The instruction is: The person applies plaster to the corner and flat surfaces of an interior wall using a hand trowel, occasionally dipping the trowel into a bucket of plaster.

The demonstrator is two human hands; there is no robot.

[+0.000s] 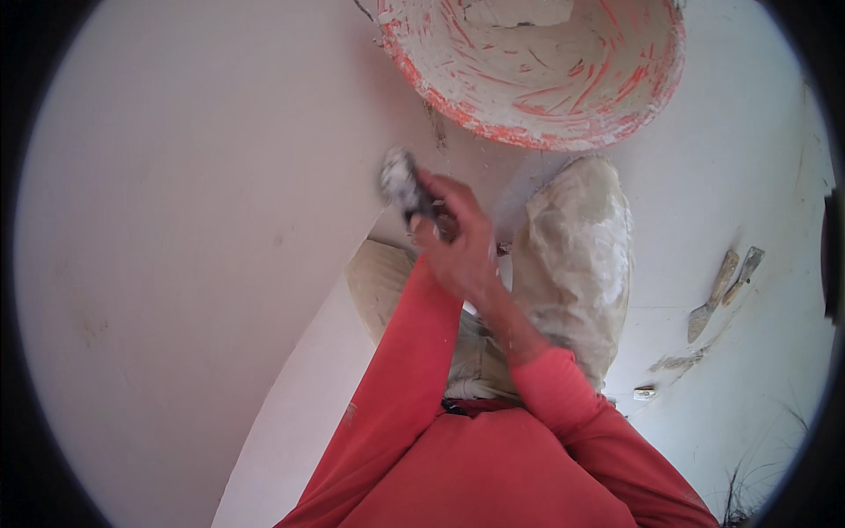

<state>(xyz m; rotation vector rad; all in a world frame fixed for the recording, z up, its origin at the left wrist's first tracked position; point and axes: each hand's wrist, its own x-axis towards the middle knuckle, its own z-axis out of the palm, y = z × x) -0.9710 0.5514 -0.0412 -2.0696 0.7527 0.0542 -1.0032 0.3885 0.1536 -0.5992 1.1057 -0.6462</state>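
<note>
My right hand [462, 242] reaches across in front of my body and is closed around a dark object with a white-smeared end [400, 180]. Blur keeps me from making out its kind. My left arm in its red sleeve [400, 361] runs up to the same spot, where the left hand is mostly hidden behind the right one. Just beyond both hands stands a large orange-red tub [528, 136], its inside coated with whitish plaster and a pale mass at its bottom.
My knees in dusty beige trousers [572, 264] are bent below the tub. To the right, two plaster-stained scrapers [710, 304] lie on the pale floor [687, 194], and a small whitish piece [645, 392] sits nearer me. A broad pale surface [194, 220] fills the left.
</note>
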